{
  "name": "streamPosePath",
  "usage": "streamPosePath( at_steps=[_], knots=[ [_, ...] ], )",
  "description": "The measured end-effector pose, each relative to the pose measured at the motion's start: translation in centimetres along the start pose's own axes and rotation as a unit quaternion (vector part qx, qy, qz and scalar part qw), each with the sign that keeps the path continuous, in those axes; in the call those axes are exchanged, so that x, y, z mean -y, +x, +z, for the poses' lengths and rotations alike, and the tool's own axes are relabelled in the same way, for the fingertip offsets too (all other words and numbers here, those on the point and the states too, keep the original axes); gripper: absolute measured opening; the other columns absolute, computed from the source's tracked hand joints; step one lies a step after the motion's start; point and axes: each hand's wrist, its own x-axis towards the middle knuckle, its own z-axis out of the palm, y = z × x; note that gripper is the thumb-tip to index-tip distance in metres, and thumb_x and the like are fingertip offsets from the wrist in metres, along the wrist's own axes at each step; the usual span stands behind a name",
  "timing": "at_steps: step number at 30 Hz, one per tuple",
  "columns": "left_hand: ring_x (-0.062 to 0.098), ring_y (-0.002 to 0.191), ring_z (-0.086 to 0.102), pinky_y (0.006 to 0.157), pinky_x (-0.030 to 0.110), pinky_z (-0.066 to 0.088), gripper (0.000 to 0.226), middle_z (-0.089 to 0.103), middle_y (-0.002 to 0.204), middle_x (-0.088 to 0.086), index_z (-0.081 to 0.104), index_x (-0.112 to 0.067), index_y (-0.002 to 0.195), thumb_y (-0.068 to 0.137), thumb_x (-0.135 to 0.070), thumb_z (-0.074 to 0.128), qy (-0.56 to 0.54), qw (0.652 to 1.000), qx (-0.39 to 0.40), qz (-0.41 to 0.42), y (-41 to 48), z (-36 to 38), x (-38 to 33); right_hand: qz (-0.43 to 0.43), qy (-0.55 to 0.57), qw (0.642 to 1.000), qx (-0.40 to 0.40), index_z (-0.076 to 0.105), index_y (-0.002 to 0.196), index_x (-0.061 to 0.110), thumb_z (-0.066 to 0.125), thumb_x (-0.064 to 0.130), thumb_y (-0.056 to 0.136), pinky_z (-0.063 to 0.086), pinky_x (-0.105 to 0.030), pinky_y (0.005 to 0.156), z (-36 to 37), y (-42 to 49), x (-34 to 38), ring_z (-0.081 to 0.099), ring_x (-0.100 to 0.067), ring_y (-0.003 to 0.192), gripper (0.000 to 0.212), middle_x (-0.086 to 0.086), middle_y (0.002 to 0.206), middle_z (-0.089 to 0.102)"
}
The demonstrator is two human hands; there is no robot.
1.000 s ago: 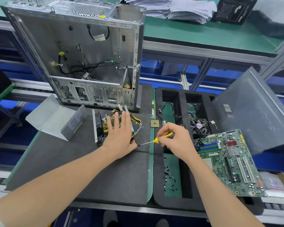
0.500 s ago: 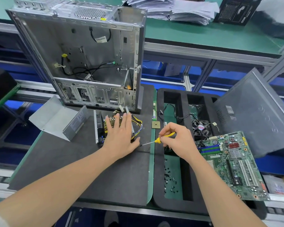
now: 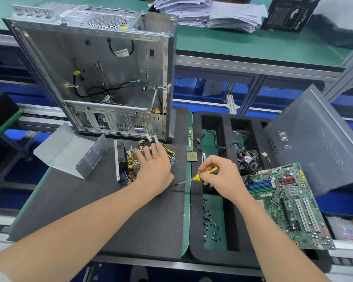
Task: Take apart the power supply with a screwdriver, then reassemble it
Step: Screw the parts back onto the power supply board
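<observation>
The left hand [image 3: 154, 165] lies flat with straight fingers, pressing on the opened power supply [image 3: 130, 162] — a yellowish circuit board with coils and yellow and black wires in a shallow metal base. It sits on the dark grey foam mat [image 3: 90, 210], just in front of the upright, gutted silver computer case [image 3: 94, 74]. Its bent grey sheet-metal cover [image 3: 69, 153] rests apart to the left on the same mat. The right hand [image 3: 218, 176] curls its fingers round a small yellow-handled screwdriver [image 3: 194, 178]. The thin shaft points left, with its tip just beside the base of the left thumb — whether it meets a screw cannot be told. Loose black screws [image 3: 210, 222] lie in a compartment of the black foam tray [image 3: 196, 231], and a green motherboard [image 3: 289, 202] rests over its right side.
</observation>
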Motion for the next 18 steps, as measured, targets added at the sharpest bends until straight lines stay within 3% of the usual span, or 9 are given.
streamPosePath(
  at_steps=[6,8,11,14,18],
  knots=[
    [0.058,0.148,0.026,0.121,0.064,0.025,0.084,0.022,0.162,0.038,0.006,0.004,0.161,0.104,-0.046,0.042,0.091,0.991,-0.029,0.096,-0.5,1.1,2.8,0.000,0.004,1.000,0.004,0.072,0.079,0.023,0.074,0.000,0.076,0.052,-0.022,0.056,0.4,0.3,0.2,0.073,-0.019,0.061,0.023,0.002,0.078,0.075],
    [0.058,0.141,0.036,0.117,0.062,0.033,0.076,0.034,0.156,0.038,0.028,-0.005,0.159,0.098,-0.045,0.050,0.104,0.986,-0.038,0.127,-0.7,1.1,3.6,-0.003,0.000,1.000,0.007,0.072,0.080,0.022,0.075,0.001,0.076,0.054,-0.023,0.056,0.5,0.4,0.3,0.073,-0.019,0.061,0.022,0.002,0.078,0.075],
    [0.050,0.119,0.053,0.103,0.057,0.041,0.055,0.054,0.137,0.033,0.057,-0.014,0.130,0.084,-0.044,0.057,0.118,0.979,-0.052,0.156,-0.5,0.8,4.1,-0.008,-0.009,1.000,0.011,0.072,0.080,0.023,0.075,0.001,0.077,0.054,-0.023,0.057,0.8,0.6,0.6,0.074,-0.018,0.062,0.022,0.002,0.079,0.075],
    [0.039,0.101,0.053,0.091,0.049,0.037,0.051,0.057,0.121,0.021,0.055,-0.018,0.117,0.080,-0.053,0.048,0.098,0.976,-0.059,0.183,0.0,0.2,5.0,-0.012,-0.016,1.000,0.015,0.072,0.079,0.023,0.074,0.002,0.076,0.055,-0.027,0.058,1.1,0.7,1.0,0.074,-0.018,0.062,0.022,0.002,0.079,0.075],
    [0.037,0.106,0.055,0.089,0.047,0.035,0.065,0.056,0.130,0.014,0.054,-0.022,0.127,0.075,-0.061,0.046,0.078,0.977,-0.079,0.181,0.4,0.2,5.8,-0.010,-0.013,1.000,0.012,0.072,0.080,0.024,0.075,0.002,0.077,0.055,-0.027,0.059,1.2,0.8,1.3,0.074,-0.019,0.062,0.023,0.002,0.079,0.075]
  ],
)
